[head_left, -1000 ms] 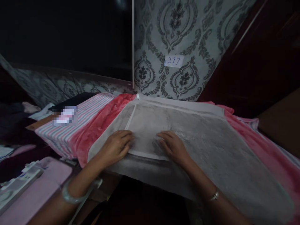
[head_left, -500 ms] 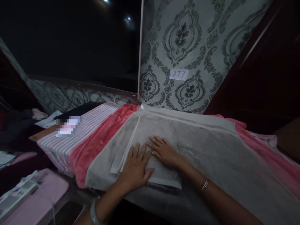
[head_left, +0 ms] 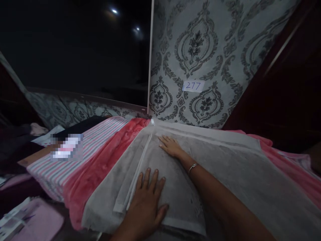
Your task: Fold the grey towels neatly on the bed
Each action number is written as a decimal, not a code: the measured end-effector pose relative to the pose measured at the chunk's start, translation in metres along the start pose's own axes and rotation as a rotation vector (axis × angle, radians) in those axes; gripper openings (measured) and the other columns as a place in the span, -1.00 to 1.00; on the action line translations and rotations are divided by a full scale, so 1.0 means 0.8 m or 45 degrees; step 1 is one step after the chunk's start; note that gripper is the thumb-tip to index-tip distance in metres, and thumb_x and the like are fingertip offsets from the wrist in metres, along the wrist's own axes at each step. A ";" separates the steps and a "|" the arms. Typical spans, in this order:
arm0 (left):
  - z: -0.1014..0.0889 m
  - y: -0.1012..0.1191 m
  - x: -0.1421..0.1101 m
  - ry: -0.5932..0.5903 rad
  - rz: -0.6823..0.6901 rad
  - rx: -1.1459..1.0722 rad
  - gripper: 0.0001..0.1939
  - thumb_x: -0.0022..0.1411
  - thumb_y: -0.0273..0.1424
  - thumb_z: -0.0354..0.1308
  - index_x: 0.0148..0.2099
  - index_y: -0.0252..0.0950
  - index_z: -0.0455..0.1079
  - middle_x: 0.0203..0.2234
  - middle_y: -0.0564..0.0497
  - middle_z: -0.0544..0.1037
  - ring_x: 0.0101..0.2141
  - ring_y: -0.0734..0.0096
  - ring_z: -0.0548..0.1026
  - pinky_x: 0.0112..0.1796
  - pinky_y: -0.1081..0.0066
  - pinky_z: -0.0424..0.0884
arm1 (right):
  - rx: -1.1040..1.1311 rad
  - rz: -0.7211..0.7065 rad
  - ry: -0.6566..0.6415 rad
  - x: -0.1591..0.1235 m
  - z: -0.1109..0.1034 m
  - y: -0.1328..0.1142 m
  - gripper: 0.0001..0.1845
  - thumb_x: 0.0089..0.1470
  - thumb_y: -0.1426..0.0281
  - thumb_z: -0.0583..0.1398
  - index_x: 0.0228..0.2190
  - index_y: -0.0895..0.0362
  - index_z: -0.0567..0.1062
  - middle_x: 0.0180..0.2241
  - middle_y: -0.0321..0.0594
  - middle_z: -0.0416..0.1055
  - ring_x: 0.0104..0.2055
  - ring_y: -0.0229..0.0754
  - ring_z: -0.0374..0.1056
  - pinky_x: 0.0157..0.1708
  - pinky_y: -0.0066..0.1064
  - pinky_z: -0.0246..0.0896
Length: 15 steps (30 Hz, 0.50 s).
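A grey cloth with pale edging, folded in layers (head_left: 180, 187), lies on a wider spread of the same grey cloth (head_left: 240, 174). My left hand (head_left: 146, 201) rests flat on the near left part of the folded layers, fingers apart. Farther away, near the top of the fold, my right hand (head_left: 170, 145) lies palm down with its fingers stretched out. Neither hand grasps anything. A bracelet (head_left: 192, 167) circles my right wrist. Under the grey cloth a red plush blanket (head_left: 100, 167) shows on the left.
Left of the red blanket lies a striped cloth (head_left: 47, 170). A dark television screen (head_left: 75, 50) stands behind it. The patterned wall (head_left: 195, 47) carries a paper marked 277 (head_left: 193, 86). A pink object (head_left: 42, 217) and a white power strip (head_left: 12, 217) sit at lower left.
My hands have moved apart over the folded cloth: the right one slid away toward its far end, the left one came nearer. My view has tilted slightly up.
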<state>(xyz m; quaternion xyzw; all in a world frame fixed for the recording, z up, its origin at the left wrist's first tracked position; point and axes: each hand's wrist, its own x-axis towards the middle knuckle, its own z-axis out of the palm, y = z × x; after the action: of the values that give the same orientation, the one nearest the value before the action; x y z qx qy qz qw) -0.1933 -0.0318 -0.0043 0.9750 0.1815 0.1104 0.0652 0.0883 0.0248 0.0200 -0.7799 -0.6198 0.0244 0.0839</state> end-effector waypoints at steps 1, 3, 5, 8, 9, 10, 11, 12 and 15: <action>0.001 0.000 0.000 -0.006 0.002 -0.006 -0.26 0.32 -0.08 0.08 0.46 -0.09 0.03 0.45 -0.14 -0.05 0.42 -0.22 -0.17 0.29 -0.35 -0.04 | 0.006 0.040 0.024 0.007 -0.001 -0.001 -0.39 0.40 0.13 -0.04 0.38 0.01 0.10 0.41 -0.09 -0.01 0.43 0.07 -0.08 0.33 0.06 -0.13; 0.002 -0.002 0.000 -0.018 0.007 -0.020 -0.24 0.30 -0.07 0.10 0.46 -0.07 0.02 0.45 -0.13 -0.06 0.41 -0.24 -0.17 0.29 -0.37 -0.03 | 0.015 0.072 0.073 0.023 -0.005 -0.008 -0.44 0.39 0.18 -0.01 0.31 0.09 0.24 0.36 -0.03 0.11 0.39 0.06 0.00 0.30 0.00 -0.06; 0.004 -0.003 0.000 -0.032 0.006 -0.036 -0.20 0.26 -0.05 0.15 0.46 -0.05 0.02 0.44 -0.13 -0.05 0.41 -0.28 -0.15 0.28 -0.40 -0.02 | 0.025 0.046 0.113 0.039 -0.008 -0.019 -0.53 0.38 0.23 0.02 0.20 0.14 0.38 0.28 -0.01 0.25 0.32 0.00 0.11 0.26 -0.13 0.03; 0.006 -0.005 0.001 -0.043 0.004 -0.067 -0.15 0.21 -0.06 0.21 0.46 -0.03 0.01 0.44 -0.11 -0.06 0.40 -0.31 -0.14 0.27 -0.41 -0.03 | 0.049 0.015 0.168 0.056 -0.010 -0.033 -0.63 0.35 0.28 0.07 0.06 0.18 0.46 0.10 -0.02 0.41 0.16 -0.08 0.27 0.15 -0.30 0.12; 0.007 -0.005 0.001 -0.044 0.006 -0.078 -0.13 0.20 -0.07 0.23 0.47 -0.02 0.00 0.45 -0.10 -0.07 0.40 -0.31 -0.15 0.27 -0.41 -0.04 | 0.055 0.019 0.186 0.059 -0.009 -0.036 -0.65 0.34 0.29 0.09 0.04 0.20 0.47 0.06 -0.02 0.43 0.12 -0.08 0.28 0.12 -0.32 0.13; 0.006 -0.005 0.001 -0.047 0.006 -0.089 -0.12 0.19 -0.07 0.23 0.47 -0.02 -0.01 0.45 -0.10 -0.08 0.40 -0.31 -0.16 0.28 -0.41 -0.04 | 0.058 0.030 0.205 0.060 -0.008 -0.037 -0.66 0.34 0.29 0.10 0.02 0.21 0.47 0.04 0.00 0.43 0.11 -0.06 0.28 0.11 -0.32 0.13; 0.006 -0.005 0.001 -0.053 0.007 -0.099 -0.12 0.19 -0.07 0.23 0.47 -0.02 -0.01 0.45 -0.10 -0.09 0.41 -0.31 -0.17 0.28 -0.41 -0.05 | 0.059 0.045 0.223 0.060 -0.007 -0.036 -0.68 0.33 0.29 0.11 -0.01 0.22 0.48 0.03 0.01 0.43 0.11 -0.05 0.28 0.09 -0.32 0.13; 0.005 -0.004 0.001 -0.062 0.009 -0.107 -0.11 0.19 -0.06 0.23 0.47 -0.03 -0.02 0.45 -0.11 -0.09 0.41 -0.31 -0.17 0.28 -0.41 -0.05 | 0.060 0.063 0.243 0.059 -0.006 -0.035 -0.69 0.33 0.28 0.12 -0.04 0.22 0.49 0.02 0.02 0.43 0.11 -0.03 0.27 0.08 -0.31 0.12; 0.003 -0.004 0.001 -0.093 0.016 -0.116 -0.13 0.21 -0.04 0.20 0.47 -0.03 -0.02 0.45 -0.12 -0.10 0.40 -0.32 -0.18 0.27 -0.43 -0.05 | 0.070 0.118 0.282 0.053 -0.009 -0.027 -0.71 0.34 0.24 0.10 -0.12 0.19 0.50 -0.06 -0.03 0.47 0.04 -0.04 0.32 -0.03 -0.35 0.15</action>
<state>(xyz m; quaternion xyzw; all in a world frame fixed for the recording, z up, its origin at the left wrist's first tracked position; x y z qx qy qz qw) -0.1928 -0.0286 -0.0072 0.9755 0.1676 0.0835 0.1155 0.0785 0.0697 0.0331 -0.8030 -0.5692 -0.0410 0.1719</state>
